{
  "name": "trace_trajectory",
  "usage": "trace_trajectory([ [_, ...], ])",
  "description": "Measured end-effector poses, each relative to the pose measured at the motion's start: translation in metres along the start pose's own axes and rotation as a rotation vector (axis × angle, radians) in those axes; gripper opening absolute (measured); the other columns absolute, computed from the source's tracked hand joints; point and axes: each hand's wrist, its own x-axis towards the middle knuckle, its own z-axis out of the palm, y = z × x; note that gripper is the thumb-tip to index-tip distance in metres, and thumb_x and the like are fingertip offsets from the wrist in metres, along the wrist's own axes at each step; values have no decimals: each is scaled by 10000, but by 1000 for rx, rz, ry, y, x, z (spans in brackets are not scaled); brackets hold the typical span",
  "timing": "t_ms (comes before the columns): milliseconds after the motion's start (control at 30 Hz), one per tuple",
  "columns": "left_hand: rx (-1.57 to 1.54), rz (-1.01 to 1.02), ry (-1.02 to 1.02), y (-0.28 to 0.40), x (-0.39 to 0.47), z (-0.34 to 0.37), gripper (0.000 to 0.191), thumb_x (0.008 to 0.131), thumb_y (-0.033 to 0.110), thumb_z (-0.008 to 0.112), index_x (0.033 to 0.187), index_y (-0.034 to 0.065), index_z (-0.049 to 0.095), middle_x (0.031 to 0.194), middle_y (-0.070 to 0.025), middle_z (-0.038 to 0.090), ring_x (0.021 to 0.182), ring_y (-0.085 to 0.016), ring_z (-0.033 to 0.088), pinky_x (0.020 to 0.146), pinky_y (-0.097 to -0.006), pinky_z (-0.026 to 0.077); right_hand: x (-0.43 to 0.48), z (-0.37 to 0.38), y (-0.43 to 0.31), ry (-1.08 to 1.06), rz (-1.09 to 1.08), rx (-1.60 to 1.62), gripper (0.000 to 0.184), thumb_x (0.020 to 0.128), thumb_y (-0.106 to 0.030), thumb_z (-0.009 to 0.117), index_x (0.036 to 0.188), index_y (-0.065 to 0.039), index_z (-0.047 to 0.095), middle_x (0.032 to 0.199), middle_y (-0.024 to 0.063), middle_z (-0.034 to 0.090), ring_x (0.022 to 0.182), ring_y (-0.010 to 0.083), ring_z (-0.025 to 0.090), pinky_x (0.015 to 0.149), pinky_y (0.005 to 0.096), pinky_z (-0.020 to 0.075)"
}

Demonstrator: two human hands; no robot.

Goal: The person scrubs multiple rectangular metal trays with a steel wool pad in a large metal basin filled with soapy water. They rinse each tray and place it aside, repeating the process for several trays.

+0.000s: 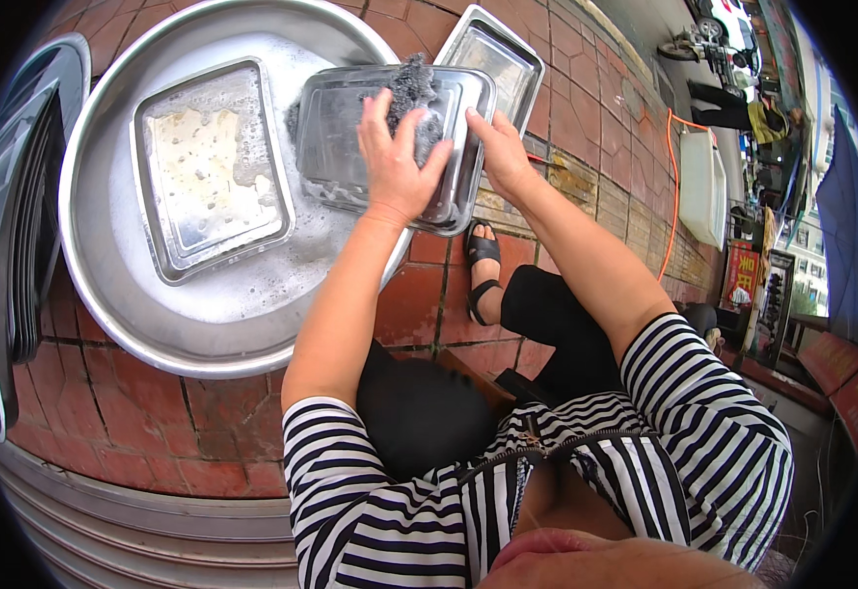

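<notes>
My left hand presses a grey metal scourer, its fingers spread over it, against a rectangular metal tray. The tray's underside appears to face up. My right hand grips this tray's right edge, thumb on top. The tray is held over the right side of a large round metal basin of sudsy water. Another rectangular metal tray lies in the basin, with cloudy water and foam in it. Beyond my right hand, a further metal tray is partly hidden behind the held one.
Dark trays stand stacked left of the basin on red paving. My sandaled foot is near the basin. At right are an orange hose, a white tub, a motorcycle and a distant person.
</notes>
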Motion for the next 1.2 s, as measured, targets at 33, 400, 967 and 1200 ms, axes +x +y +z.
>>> trace_trajectory([
  [33,-39,-28,-49,-4,2,2,489,842,340,771,1229,79,623,1543,-273,316,1427,-470,293,1167,-547,249,-1,1,-1,29,24,-12,355,985,-301,642,1192,-18,583,1117,81,655,1013,164,580,905,344,471],
  [400,-76,-79,-281,17,14,10,759,966,475,582,1573,115,303,1645,-211,200,1527,-441,123,1197,-630,77,-6,3,-27,5,131,-32,436,1003,-310,627,1305,-22,501,1211,114,618,1084,186,576,915,356,493],
  [967,-183,-518,-217,-115,-11,-1,527,950,340,599,1401,70,558,1510,-152,469,1397,-341,417,1169,-412,320,-36,33,-52,15,41,-342,458,853,-187,753,1180,21,509,1075,153,657,961,214,641,856,356,527],
  [1200,-373,-296,-237,-32,-6,-25,390,908,191,663,1286,92,672,1399,-110,578,1320,-281,490,1148,-378,332,-37,33,-46,46,-21,-454,409,879,-185,739,1176,1,528,1055,118,668,916,177,641,823,324,529],
])
